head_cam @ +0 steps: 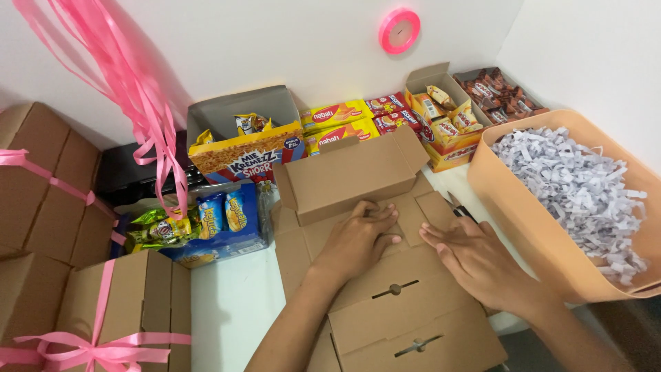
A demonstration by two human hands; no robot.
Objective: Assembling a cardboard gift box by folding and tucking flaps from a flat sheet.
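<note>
Closest in, a flat cardboard box blank (406,313) lies across the tabletop's near edge, slots showing. On it, the left hand (358,241) presses down, fingers curled loosely against the fold of the raised panel, gripping nothing. The right hand (475,258) lies open and flat on the blank just beside it, palm down. At the right edge stands an orange tub (492,182) of shredded white paper (578,186). Along the far edge, snack boxes (344,120) line the wall. Ribbon-tied cartons (117,310) stack at the near left corner.
</note>
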